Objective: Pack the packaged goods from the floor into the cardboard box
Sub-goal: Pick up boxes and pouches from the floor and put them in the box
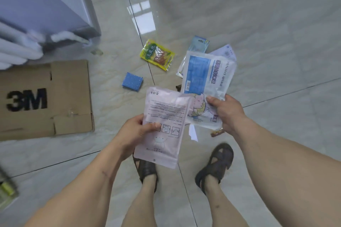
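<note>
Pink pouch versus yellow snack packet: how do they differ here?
The pink pouch is held up by the left hand; the yellow packet lies untouched on the floor. The pouch looks clearly larger in frame, though it is nearer the camera. The pouch is pale with small print and line drawings; the packet is bright yellow and green with a clear window. Both are flat sealed packs, outside the box.

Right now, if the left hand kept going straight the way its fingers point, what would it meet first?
The left hand, gripping the pink packet, points right, so probably the cartoon-printed packet held by the right hand. Their depth apart is unclear.
</note>
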